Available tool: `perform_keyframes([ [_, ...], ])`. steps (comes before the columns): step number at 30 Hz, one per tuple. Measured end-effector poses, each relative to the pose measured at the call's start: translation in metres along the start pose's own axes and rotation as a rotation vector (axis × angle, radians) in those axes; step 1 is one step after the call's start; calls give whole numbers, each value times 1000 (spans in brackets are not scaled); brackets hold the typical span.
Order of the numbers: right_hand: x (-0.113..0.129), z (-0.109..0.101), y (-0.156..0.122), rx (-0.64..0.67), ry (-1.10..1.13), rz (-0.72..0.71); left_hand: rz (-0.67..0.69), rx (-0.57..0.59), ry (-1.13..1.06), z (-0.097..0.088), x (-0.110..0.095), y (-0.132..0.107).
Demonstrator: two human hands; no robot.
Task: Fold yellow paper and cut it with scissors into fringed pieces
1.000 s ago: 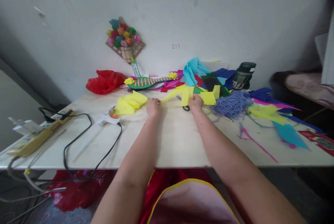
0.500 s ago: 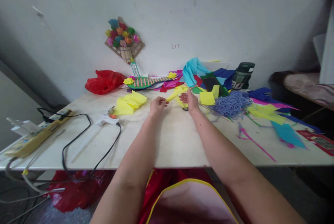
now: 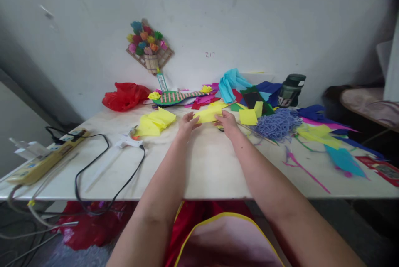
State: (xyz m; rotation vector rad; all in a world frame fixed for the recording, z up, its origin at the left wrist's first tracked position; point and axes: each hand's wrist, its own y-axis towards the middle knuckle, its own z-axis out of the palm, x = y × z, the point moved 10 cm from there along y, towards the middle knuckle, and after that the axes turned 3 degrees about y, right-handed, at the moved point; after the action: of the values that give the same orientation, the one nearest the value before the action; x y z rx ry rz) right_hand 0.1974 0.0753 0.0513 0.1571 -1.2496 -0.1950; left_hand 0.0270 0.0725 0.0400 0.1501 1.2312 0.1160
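Observation:
A strip of yellow crepe paper (image 3: 208, 114) stretches between my two hands above the middle of the table. My left hand (image 3: 188, 123) pinches its left end, and my right hand (image 3: 227, 122) grips the right end. Beneath the right hand, a dark loop shows in part, perhaps a scissor handle. Crumpled yellow paper (image 3: 156, 122) lies to the left of my left hand. Small yellow paper squares (image 3: 248, 116) are just right of my right hand, beside a tangle of purple-blue string (image 3: 277, 124).
A white glue gun (image 3: 129, 141) with a black cord and a yellow power strip (image 3: 46, 160) occupy the left. Behind stand a red plastic bag (image 3: 126, 96), a green woven craft piece (image 3: 177, 98) and a dark bottle (image 3: 291, 89). Coloured paper scraps (image 3: 344, 160) cover the right.
The yellow strip has turned its broad face toward me. My right hand has closed on its right end, and it now spans both hands.

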Motion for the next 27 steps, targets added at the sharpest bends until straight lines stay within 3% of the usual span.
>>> perform_keyframes([
  [3, 0, 5, -1, 31, 0, 0, -123, 83, -116, 9, 11, -3],
  [6, 0, 9, -2, 60, 9, -1, -170, 124, -94, 10, 18, -4],
  [11, 2, 10, -5, 93, 31, 11, -89, 140, 42, 3, 13, 0],
  [18, 0, -5, -1, -18, 31, 1, -67, 180, 140, 6, 3, -5],
  [23, -5, -8, 2, -72, 14, 17, -131, 106, -53, 5, 6, -6],
  [27, -11, -4, 1, -86, 26, 52, -203, 140, -135, 13, 16, -7],
])
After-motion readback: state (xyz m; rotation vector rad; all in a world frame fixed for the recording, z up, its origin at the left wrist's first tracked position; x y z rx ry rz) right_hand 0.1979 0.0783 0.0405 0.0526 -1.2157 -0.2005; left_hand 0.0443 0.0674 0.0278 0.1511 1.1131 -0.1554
